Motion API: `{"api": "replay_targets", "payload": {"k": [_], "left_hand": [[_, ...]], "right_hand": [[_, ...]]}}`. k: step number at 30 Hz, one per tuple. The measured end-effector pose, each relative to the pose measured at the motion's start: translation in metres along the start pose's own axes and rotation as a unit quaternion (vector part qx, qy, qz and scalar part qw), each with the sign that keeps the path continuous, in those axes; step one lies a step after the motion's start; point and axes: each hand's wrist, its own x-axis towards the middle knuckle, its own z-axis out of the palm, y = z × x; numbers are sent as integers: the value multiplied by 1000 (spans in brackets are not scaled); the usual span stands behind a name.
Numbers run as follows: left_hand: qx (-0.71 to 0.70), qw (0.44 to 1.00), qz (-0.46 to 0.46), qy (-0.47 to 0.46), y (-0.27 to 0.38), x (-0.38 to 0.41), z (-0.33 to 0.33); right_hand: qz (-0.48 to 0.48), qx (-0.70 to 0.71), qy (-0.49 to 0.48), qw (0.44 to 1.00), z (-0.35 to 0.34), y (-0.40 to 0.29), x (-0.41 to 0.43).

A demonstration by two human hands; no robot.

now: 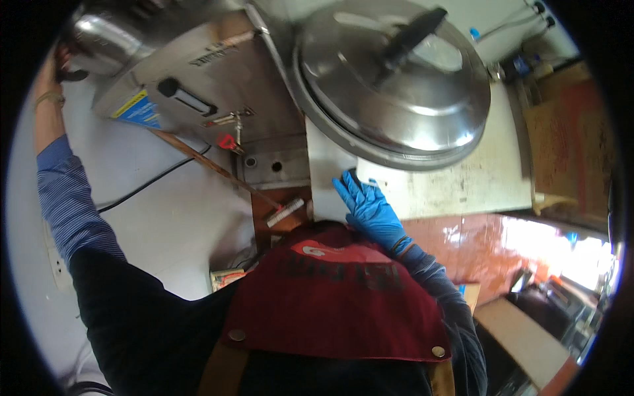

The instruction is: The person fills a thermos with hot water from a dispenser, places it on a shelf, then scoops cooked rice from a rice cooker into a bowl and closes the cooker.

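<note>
My left hand (62,60) is at the far upper left, against a shiny steel vessel (106,44) and close to its black handle (74,75). The picture's dark rim partly hides it, so its grip is unclear. My right hand (372,213), in a blue disposable glove, lies with its fingers spread on a white surface (329,188). Its fingertips are by the edge of a white panel (446,198) and a small dark patch. Above the panel stands a big round steel vessel with a domed lid (396,114) and a black lid handle (413,37).
A steel cabinet (247,74) bears a latch and a small tap with a red handle (228,142). Below it is a long-handled brush (285,213). A black cable (148,184) crosses the pale wall. Cardboard boxes (569,148) stand right, and a brown board (525,341) lies lower right.
</note>
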Motion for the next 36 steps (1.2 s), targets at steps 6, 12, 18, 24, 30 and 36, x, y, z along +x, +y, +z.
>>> {"api": "replay_targets", "payload": {"k": [6,12,18,24,30,36], "left_hand": [[163,985,-17,-48,-3,-39,-32],[44,998,4,-51,31,-94,-22],[73,954,252,142,59,-132,0],[-132,978,155,-43,87,-140,89],[-448,853,-43,-266,107,-112,137],[-443,857,-51,-258,134,-135,148]], "right_hand": [[-157,-503,18,850,57,36,24],[-94,-57,-39,993,70,39,43],[11,300,-98,949,17,-36,85],[-131,418,4,899,-186,-123,158],[-149,130,403,893,-389,-101,232],[-344,-44,178,921,-500,-60,356]]}}
